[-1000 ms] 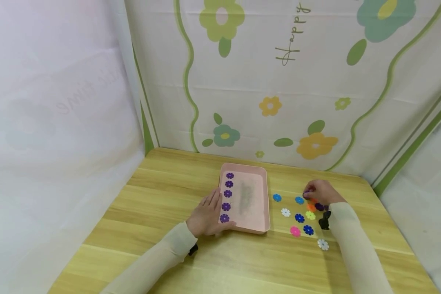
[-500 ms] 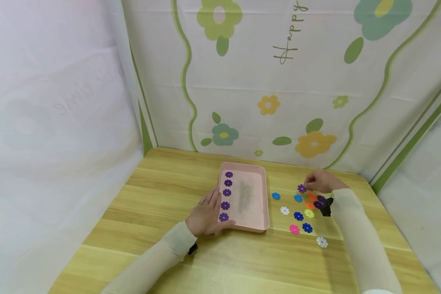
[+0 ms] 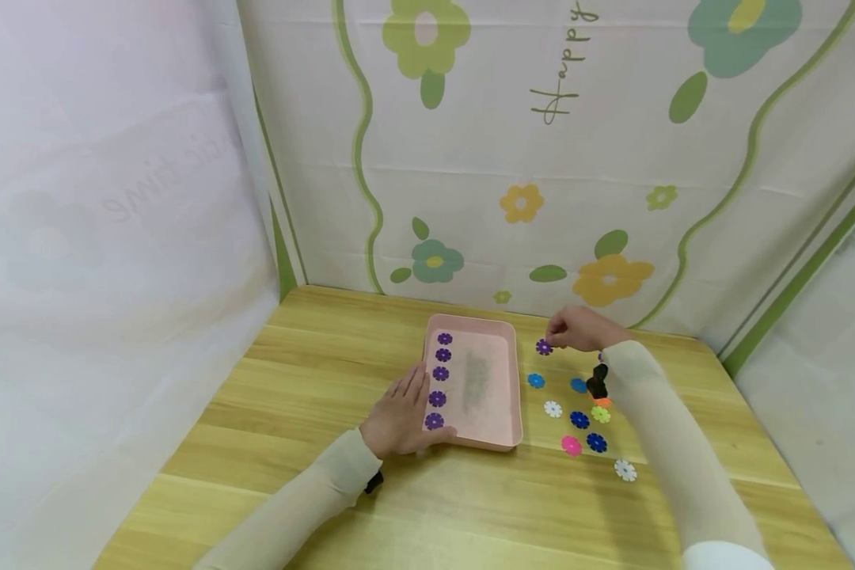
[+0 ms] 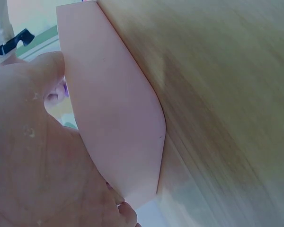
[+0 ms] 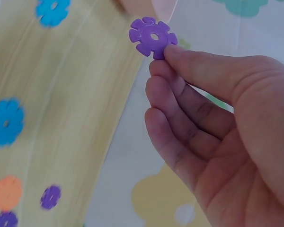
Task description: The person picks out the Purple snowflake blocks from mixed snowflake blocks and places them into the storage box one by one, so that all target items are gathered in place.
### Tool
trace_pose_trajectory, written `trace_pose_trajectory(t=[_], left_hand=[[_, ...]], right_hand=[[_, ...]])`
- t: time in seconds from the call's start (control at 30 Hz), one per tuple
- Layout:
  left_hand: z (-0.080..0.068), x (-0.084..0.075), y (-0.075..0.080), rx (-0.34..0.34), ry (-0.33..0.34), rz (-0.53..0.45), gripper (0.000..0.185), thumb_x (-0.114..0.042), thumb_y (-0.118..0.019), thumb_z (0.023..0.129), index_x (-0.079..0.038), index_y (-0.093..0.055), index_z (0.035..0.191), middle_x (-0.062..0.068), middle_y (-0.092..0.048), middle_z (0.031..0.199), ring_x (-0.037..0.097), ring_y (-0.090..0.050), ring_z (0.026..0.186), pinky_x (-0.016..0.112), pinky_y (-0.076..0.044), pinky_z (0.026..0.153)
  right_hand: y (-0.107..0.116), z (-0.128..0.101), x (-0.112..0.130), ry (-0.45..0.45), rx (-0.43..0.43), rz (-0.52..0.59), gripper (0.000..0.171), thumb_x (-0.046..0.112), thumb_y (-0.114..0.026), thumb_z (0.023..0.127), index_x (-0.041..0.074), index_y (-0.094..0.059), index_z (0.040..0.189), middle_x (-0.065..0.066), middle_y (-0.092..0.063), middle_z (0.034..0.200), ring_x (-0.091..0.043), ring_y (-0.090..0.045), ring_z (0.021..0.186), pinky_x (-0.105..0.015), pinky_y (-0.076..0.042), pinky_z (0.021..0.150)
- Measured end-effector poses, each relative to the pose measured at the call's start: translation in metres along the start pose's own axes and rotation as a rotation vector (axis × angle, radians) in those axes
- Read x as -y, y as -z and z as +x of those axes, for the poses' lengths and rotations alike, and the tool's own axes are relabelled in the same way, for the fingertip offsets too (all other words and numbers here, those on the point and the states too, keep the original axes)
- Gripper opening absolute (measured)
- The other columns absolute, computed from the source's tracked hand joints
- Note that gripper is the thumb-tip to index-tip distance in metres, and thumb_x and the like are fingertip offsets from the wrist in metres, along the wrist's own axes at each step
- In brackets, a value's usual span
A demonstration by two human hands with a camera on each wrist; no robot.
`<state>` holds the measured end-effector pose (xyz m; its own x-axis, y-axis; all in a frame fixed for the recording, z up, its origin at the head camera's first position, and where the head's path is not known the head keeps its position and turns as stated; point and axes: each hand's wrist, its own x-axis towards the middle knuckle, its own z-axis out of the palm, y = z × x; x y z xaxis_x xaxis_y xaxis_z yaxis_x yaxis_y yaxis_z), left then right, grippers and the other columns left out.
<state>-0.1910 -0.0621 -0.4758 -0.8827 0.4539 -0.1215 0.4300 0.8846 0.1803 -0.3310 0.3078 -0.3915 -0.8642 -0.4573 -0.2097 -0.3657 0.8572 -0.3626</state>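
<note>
The right hand [image 3: 575, 330] pinched a purple snowflake disc [image 3: 544, 347] by its edge between thumb and forefinger, the other fingers loosely curled beneath; in the right wrist view the disc [image 5: 153, 37] stood clear of the table, held up in the air with its notched rim and centre hole plain to see. It hung just off the far right corner of the pink tray [image 3: 511, 384], outside the rim.

The left hand [image 3: 402, 418] lay flat against the tray's near left side, fingers straight and the thumb touching the near rim, holding nothing by a curl; the left wrist view showed the palm [image 4: 33, 161] pressed beside the tray's pink wall [image 4: 113, 104].

Inside the tray, along its left wall, five purple discs [image 3: 439, 373] lay in a single row running from the far end to the near end. The rest of the tray floor showed only a greyish smudge.

On the wooden table [image 3: 313, 372] to the right of the tray lay loose discs: a light blue one [image 3: 536, 381] nearest the tray, a white one [image 3: 552, 409], two dark blue ones [image 3: 579, 419], a pink one [image 3: 571, 446], a yellow-green one [image 3: 601, 414] and a second white one [image 3: 625, 470] nearest the person. An orange disc was partly hidden by the right forearm.
</note>
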Motion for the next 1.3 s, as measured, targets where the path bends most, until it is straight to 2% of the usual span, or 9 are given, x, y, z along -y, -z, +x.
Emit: trace_pose_trajectory(t=[0.13, 0.37, 0.6, 0.83, 0.93, 1.03, 1.17, 1.27, 1.3], left_hand=[[0.0, -0.001, -0.001, 0.006, 0.001, 0.007, 0.112, -0.079, -0.047, 0.097, 0.004, -0.019, 0.167, 0.021, -0.012, 0.178, 0.037, -0.018, 0.165, 0.05, -0.025, 0.134], [0.0, -0.003, 0.001, 0.008, 0.004, 0.018, 0.113, -0.081, -0.047, 0.096, 0.003, -0.02, 0.167, 0.021, -0.013, 0.177, 0.037, -0.019, 0.165, 0.049, -0.026, 0.133], [-0.001, -0.004, 0.003, 0.008, 0.007, 0.009, 0.114, -0.081, -0.047, 0.096, 0.003, -0.02, 0.167, 0.021, -0.014, 0.177, 0.036, -0.019, 0.165, 0.049, -0.026, 0.133], [0.0, -0.003, 0.002, -0.015, -0.008, 0.022, 0.113, -0.081, -0.047, 0.096, 0.004, -0.023, 0.166, 0.022, -0.018, 0.176, 0.036, -0.022, 0.164, 0.047, -0.027, 0.133], [0.0, -0.003, 0.002, -0.013, -0.007, 0.021, 0.112, -0.08, -0.047, 0.096, 0.004, -0.023, 0.166, 0.022, -0.018, 0.176, 0.037, -0.022, 0.164, 0.047, -0.026, 0.133], [0.0, -0.002, 0.003, -0.003, -0.007, 0.023, 0.111, -0.078, -0.048, 0.097, 0.005, -0.021, 0.166, 0.023, -0.016, 0.176, 0.037, -0.02, 0.164, 0.048, -0.025, 0.133], [-0.001, 0.0, 0.003, 0.006, -0.004, 0.018, 0.111, -0.078, -0.048, 0.098, 0.005, -0.02, 0.166, 0.023, -0.014, 0.177, 0.038, -0.019, 0.165, 0.049, -0.025, 0.133], [-0.002, 0.0, 0.004, 0.003, -0.005, 0.014, 0.112, -0.079, -0.047, 0.097, 0.005, -0.02, 0.166, 0.022, -0.015, 0.177, 0.037, -0.019, 0.165, 0.048, -0.026, 0.133], [-0.002, 0.0, 0.004, 0.005, -0.005, 0.015, 0.112, -0.08, -0.046, 0.097, 0.004, -0.02, 0.166, 0.022, -0.014, 0.177, 0.037, -0.018, 0.165, 0.048, -0.025, 0.133]], right_hand=[[-0.003, 0.02, 0.015, 0.025, 0.001, -0.029, 0.018, 0.015, -0.065, 0.105, 0.008, -0.078, 0.094, 0.0, -0.072, 0.086, -0.015, -0.057, 0.074, -0.03, -0.049, 0.071], [-0.015, 0.051, 0.034, 0.06, -0.022, -0.024, 0.019, 0.012, -0.065, 0.105, 0.005, -0.08, 0.097, -0.008, -0.076, 0.092, -0.016, -0.056, 0.073, -0.029, -0.048, 0.068], [-0.027, 0.077, 0.052, 0.07, -0.054, -0.092, 0.016, 0.015, -0.069, 0.103, 0.005, -0.081, 0.099, -0.008, -0.077, 0.093, -0.018, -0.063, 0.082, -0.032, -0.055, 0.075], [-0.039, 0.092, 0.056, 0.098, -0.061, -0.154, 0.011, 0.01, -0.074, 0.098, 0.004, -0.081, 0.092, -0.009, -0.076, 0.092, -0.021, -0.065, 0.087, -0.036, -0.061, 0.082], [-0.043, 0.097, 0.055, 0.056, -0.054, -0.142, 0.012, 0.008, -0.074, 0.098, 0.005, -0.081, 0.089, -0.007, -0.077, 0.09, -0.018, -0.065, 0.083, -0.032, -0.06, 0.077], [-0.049, 0.102, 0.054, 0.013, -0.049, -0.114, 0.021, 0.005, -0.07, 0.099, 0.006, -0.078, 0.08, -0.001, -0.07, 0.079, -0.014, -0.059, 0.075, -0.026, -0.052, 0.067], [-0.055, 0.107, 0.054, -0.036, -0.035, -0.095, 0.042, 0.001, -0.065, 0.1, 0.011, -0.056, 0.061, 0.004, -0.045, 0.063, -0.011, -0.043, 0.063, -0.023, -0.037, 0.058], [-0.059, 0.109, 0.054, -0.066, -0.028, -0.089, 0.052, 0.001, -0.064, 0.101, 0.017, -0.041, 0.058, 0.004, -0.034, 0.059, -0.011, -0.037, 0.058, -0.023, -0.034, 0.055], [-0.06, 0.11, 0.054, -0.073, -0.031, -0.089, 0.053, 0.001, -0.064, 0.101, 0.018, -0.04, 0.057, 0.005, -0.034, 0.058, -0.011, -0.037, 0.057, -0.023, -0.034, 0.055]])
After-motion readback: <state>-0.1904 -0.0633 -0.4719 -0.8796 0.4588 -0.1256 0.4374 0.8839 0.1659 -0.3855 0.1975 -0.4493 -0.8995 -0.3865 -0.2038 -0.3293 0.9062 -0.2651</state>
